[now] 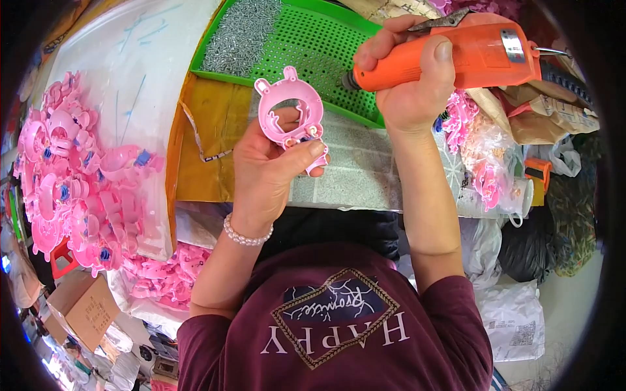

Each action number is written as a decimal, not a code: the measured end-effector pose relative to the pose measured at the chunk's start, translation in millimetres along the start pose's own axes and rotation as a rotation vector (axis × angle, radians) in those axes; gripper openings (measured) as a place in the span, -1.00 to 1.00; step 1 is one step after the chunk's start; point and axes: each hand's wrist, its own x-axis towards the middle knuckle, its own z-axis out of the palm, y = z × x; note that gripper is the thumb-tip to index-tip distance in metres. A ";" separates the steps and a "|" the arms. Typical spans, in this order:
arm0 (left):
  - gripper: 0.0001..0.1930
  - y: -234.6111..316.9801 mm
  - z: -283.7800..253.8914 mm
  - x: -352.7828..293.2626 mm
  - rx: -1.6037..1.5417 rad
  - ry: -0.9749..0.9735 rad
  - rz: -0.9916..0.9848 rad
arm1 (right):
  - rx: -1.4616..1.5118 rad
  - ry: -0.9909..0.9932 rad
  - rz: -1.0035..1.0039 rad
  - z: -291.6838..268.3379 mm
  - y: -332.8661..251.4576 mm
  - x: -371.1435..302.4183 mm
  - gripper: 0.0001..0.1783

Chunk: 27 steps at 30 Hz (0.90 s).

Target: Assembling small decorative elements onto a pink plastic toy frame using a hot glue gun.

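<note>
My left hand [277,156] grips a pink plastic housing [266,112] by its lower end, thumb across the front. The part has a round ring with two small ear-like tabs at the top and a narrow handle below. Wrapped round an orange electric screwdriver [424,62], my right hand [417,85] holds it almost level, its dark tip pointing left. A pair of metal snips or scissors [443,23] also lies along the top of that hand; whether the fingers hold it is unclear. The screwdriver tip is apart from the pink housing.
A green perforated tray [313,49] holds a heap of small silver screws [238,36] at its left end. Pink parts [72,176], some with blue pieces, are piled on a white surface [140,104] at left. Bags and more pink parts [460,120] crowd the right.
</note>
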 end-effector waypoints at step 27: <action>-0.70 -4.9 2.2 0.5 0.084 0.013 0.082 | 0.355 -0.478 -0.038 21.7 -76.2 -28.7 -0.08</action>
